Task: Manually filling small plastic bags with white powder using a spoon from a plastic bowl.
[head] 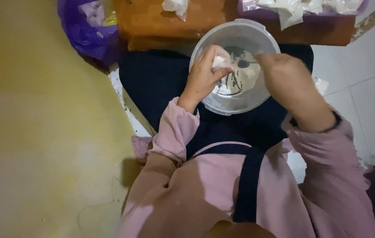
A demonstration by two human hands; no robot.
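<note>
Left hand (203, 77) pinches a small white wrapper (221, 60) over the clear bowl (223, 103) on the lap. Right hand (284, 77) closes on a spoon (245, 63), long axis level, scoop end pointing left. Purple bag (86, 33) upper left; white packets (291, 11) behind on the brown board (152, 22).

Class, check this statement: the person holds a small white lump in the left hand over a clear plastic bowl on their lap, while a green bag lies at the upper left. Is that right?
Not quite. The head view shows the bag at the upper left is purple, not green. The rest stands: the left hand holds a small white lump over the clear plastic bowl on the lap.
</note>
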